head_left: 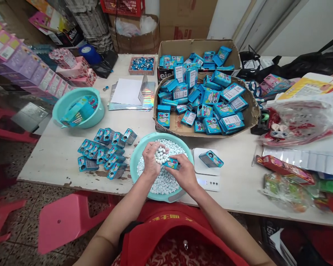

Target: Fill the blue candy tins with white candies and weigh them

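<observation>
My left hand (152, 159) is cupped over a teal basin (135, 158) of small white candies (162, 181) and holds a handful of them. My right hand (184, 170) grips a small blue box (171, 163) sideways just beside the left hand, above the basin. Another blue box (211, 159) lies on a white scale (207, 170) to the right of the basin. A pile of blue boxes (105, 151) lies on the table to the left.
A flat cardboard tray (251, 111) full of blue boxes sits behind the basin, with a cardboard carton (194, 46) behind it. A second teal basin (63, 107) holds a larger box at left. Plastic bags and packets crowd the right. Pink stools stand on the floor.
</observation>
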`<action>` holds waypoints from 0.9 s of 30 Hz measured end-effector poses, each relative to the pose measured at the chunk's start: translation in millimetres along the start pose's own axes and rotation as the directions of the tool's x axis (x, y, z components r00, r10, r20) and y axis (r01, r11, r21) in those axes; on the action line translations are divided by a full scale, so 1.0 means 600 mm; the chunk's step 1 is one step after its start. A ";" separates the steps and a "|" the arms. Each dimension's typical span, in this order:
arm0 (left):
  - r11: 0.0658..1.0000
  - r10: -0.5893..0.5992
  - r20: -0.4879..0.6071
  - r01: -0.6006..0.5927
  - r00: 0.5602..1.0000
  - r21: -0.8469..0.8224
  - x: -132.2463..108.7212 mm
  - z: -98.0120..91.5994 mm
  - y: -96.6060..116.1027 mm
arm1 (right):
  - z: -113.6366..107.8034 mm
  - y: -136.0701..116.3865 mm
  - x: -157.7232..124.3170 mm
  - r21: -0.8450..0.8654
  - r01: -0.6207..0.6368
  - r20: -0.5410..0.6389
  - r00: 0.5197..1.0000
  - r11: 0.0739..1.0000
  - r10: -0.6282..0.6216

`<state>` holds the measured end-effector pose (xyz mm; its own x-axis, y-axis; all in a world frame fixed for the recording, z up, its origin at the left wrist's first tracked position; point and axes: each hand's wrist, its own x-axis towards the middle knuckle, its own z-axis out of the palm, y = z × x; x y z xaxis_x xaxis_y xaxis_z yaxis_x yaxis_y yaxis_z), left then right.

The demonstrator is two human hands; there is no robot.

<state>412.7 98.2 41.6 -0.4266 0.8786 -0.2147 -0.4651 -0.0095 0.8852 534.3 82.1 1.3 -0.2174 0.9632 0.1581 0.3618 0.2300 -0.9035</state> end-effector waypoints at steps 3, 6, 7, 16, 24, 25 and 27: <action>0.998 0.057 -0.047 -0.057 0.997 0.015 0.007 -0.001 0.000 | -0.001 -0.013 0.003 -0.026 0.021 -0.007 1.000 0.999 -0.022; 0.996 0.079 -0.035 -0.077 0.996 0.036 0.013 -0.001 0.000 | -0.005 -0.017 0.005 -0.034 0.007 -0.013 1.000 0.999 -0.008; 0.996 0.081 -0.024 -0.080 0.996 0.038 0.014 0.000 0.000 | -0.007 -0.016 0.006 -0.032 -0.001 -0.014 1.000 0.999 0.001; 0.995 0.069 0.023 -0.071 0.997 0.070 0.010 0.009 -0.006 | -0.006 -0.005 0.006 0.015 -0.029 -0.009 1.000 0.999 0.030; 0.993 0.098 0.018 -0.099 0.995 0.070 0.011 0.009 -0.013 | -0.004 -0.003 0.008 0.052 -0.041 -0.034 0.999 0.998 0.042; 0.992 0.102 0.015 -0.103 0.995 0.072 0.011 0.009 -0.014 | -0.004 -0.003 0.008 0.056 -0.042 -0.034 0.998 0.998 0.044; 0.990 0.103 0.015 -0.104 0.995 0.099 0.014 0.010 -0.016 | -0.003 -0.003 0.008 0.059 -0.042 -0.038 0.998 0.997 0.045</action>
<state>418.3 108.3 33.5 -0.4606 0.8800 -0.1162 -0.3393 -0.0536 0.9391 534.6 86.6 4.3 -0.1663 0.9771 0.1328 0.3170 0.1805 -0.9311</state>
